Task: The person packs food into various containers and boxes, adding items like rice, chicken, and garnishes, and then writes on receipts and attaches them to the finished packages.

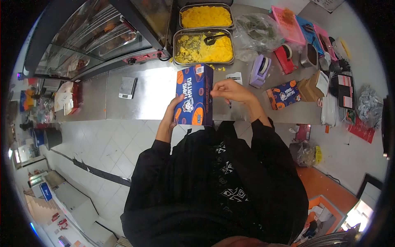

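Observation:
A blue and orange printed cardboard box stands out over the front edge of the steel counter, its broad face towards the left. My left hand grips its left side with the thumb on the printed face. At the box's right side is my right hand, fingers bent, fingertips at the narrow side; whether they pinch something there cannot be told. Just below that hand a small dark object shows. A slip of printed paper lies behind the right hand.
Two wire-lined trays of yellow food stand behind the box, a black spoon in the nearer one. A small scale and glass display warmer are left. Right are purple and red tape dispensers and a second printed box.

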The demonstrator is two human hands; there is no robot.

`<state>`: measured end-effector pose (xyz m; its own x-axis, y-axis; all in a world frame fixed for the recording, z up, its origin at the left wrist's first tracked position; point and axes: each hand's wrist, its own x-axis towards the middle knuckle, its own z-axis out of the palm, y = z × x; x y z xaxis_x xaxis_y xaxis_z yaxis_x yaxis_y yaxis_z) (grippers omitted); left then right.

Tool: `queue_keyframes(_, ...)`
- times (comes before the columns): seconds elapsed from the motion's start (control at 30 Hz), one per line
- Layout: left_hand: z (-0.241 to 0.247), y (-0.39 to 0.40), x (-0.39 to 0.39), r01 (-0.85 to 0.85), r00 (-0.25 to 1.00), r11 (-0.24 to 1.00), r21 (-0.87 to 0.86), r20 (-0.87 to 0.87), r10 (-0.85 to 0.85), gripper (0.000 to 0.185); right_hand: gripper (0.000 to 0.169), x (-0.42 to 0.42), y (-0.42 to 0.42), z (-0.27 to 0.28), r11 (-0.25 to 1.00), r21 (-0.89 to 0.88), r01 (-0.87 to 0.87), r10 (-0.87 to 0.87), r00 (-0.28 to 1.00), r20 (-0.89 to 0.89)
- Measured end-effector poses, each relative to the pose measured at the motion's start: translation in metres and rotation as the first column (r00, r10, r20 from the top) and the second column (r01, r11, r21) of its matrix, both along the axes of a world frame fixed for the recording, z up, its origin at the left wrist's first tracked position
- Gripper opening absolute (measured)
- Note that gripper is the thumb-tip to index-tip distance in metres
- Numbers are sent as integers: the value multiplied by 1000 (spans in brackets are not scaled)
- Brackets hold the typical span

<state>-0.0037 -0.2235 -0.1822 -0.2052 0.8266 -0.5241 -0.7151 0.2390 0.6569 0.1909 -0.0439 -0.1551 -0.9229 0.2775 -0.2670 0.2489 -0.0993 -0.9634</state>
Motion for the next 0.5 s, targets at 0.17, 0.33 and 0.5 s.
queue_keyframes(0.17, -3, -3, 4, -29, 996, 1000, 4, 87, 29, 46, 32, -6, -7, -15, 1000, -11, -3, 6, 975, 220)
queue_keyframes(0.33, -16, 0, 18, -73, 960, 995, 61, 276, 53, 41, 26, -10, -75, -97, 911, 36, 410, -411, 912, 0)
queue_keyframes(0.5, -18, -7, 18, -77, 973, 995, 56, 222, 63, 39, 26, 18, -46, -172, 438, 497, 750, -820, 559, -122)
